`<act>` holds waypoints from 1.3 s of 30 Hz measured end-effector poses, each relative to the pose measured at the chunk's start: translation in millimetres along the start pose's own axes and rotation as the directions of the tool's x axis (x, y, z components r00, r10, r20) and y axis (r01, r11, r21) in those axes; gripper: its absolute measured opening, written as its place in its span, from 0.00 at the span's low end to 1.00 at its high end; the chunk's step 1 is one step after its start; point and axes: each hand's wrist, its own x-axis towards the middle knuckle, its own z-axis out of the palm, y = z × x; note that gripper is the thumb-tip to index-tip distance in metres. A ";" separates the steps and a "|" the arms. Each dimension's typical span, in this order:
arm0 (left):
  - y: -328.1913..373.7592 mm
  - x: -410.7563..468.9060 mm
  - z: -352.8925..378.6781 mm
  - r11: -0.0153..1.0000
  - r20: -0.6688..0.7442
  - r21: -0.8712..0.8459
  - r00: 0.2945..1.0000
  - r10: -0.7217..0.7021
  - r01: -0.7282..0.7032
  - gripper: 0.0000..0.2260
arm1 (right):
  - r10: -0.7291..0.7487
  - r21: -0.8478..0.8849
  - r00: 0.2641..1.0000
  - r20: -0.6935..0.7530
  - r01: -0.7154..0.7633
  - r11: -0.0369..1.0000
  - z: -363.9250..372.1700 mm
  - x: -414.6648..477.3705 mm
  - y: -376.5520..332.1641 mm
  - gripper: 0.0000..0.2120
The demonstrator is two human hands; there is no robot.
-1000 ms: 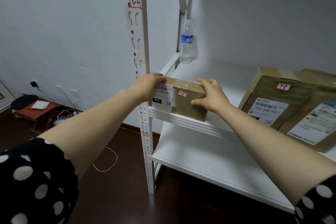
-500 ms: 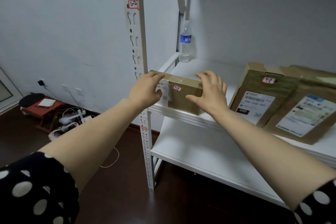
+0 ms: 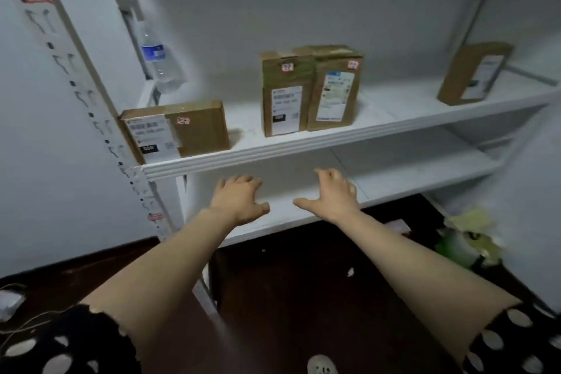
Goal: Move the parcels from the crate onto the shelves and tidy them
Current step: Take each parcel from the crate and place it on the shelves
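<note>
- Four parcels stand on the upper shelf [image 3: 303,147]. The left-hand parcel [image 3: 174,130] lies on its long side, tight against the corner post [image 3: 91,112]. A taller parcel [image 3: 287,97] and its neighbour [image 3: 335,91] stand upright and touching near the middle. A far parcel [image 3: 475,74] sits well apart on the right, turned at an angle.
- The left hand [image 3: 239,200] and the right hand [image 3: 332,194] are both empty, palms down, fingers loosely spread and a little bent. They hang just below the upper shelf's front lip, in front of the lower shelf [image 3: 409,167].
- With nothing held, the step in hand is most likely fetching the next parcel. No crate shows plainly. The blurred green and yellow mass [image 3: 461,240] low on the right may belong to it, but I cannot tell.
- The next parcel is best taken by two opposite sides, one hand on each, with the printed label facing the person.
- It is best set down in a gap between those already standing, close beside a neighbour, with its front level with the shelf lip.
- Anything pushed far back on the left risks tipping the water bottle [image 3: 158,61] in the rear corner.
- For tidiness, the far parcel wants squaring to the edge.
</note>
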 end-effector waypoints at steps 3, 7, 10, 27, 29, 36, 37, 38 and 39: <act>41.0 -11.2 19.2 0.991 0.110 0.019 0.985 0.132 -0.135 0.31 | 0.194 0.004 0.981 0.003 -0.194 0.981 -1.6 -57.7 41.2 0.41; 122.6 -30.5 35.9 0.937 0.149 0.040 0.930 0.337 -0.346 0.30 | 0.450 0.072 0.892 -0.050 -0.446 0.892 -15.0 -147.2 103.0 0.40; 198.3 -68.5 46.1 0.856 0.181 0.029 0.845 0.503 -0.516 0.30 | 0.625 0.149 0.777 -0.074 -0.611 0.778 -24.6 -227.2 148.3 0.40; 542.8 -510.8 120.4 0.147 0.318 -0.052 0.123 0.940 -0.988 0.33 | 0.991 0.535 -0.040 -0.127 -0.844 0.035 -29.4 -799.4 244.5 0.39; 564.3 -554.7 124.0 0.070 0.325 -0.039 0.054 0.944 -0.997 0.33 | 0.986 0.571 -0.095 -0.134 -0.821 -0.002 -31.1 -843.7 245.8 0.39; 624.3 -645.6 134.6 -0.176 0.351 0.004 -0.163 0.922 -0.984 0.33 | 0.964 0.692 -0.248 -0.098 -0.713 -0.113 -23.1 -927.3 260.9 0.40; 634.2 -650.4 134.9 -0.201 0.352 0.006 -0.186 0.917 -0.979 0.34 | 0.960 0.700 -0.266 -0.085 -0.702 -0.133 -23.7 -931.5 264.5 0.40; 645.3 -653.5 134.9 -0.222 0.349 0.001 -0.208 0.914 -0.975 0.34 | 0.956 0.711 -0.285 -0.074 -0.687 -0.150 -25.7 -934.6 269.1 0.40; 656.7 -655.8 134.3 -0.239 0.344 -0.012 -0.229 0.911 -0.971 0.34 | 0.950 0.724 -0.306 -0.070 -0.670 -0.163 -28.7 -936.9 273.6 0.40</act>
